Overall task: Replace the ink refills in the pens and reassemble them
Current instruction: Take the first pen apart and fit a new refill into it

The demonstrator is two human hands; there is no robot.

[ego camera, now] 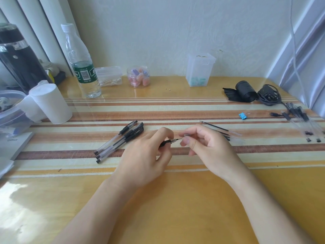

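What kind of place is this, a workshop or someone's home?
Probably a desk at home rather than a workshop: a wooden table against a wall, holding a water bottle, a tub of cotton swabs, a tissue roll and pens.

Back wall (167, 29): pale cream, embossed texture, spans the full width. Table (175, 217): yellow-orange wood, glossy top, butted against the wall. A striped band (175, 110) in cream, brown and orange runs left to right across its middle. Left corner: pale vertical curtain folds (40, 23). Right edge: pale bluish-white frame (306, 46), can't tell if it's a window or a door. Light is soft daylight, with a bright glare patch (19, 199) on the table's near-left.
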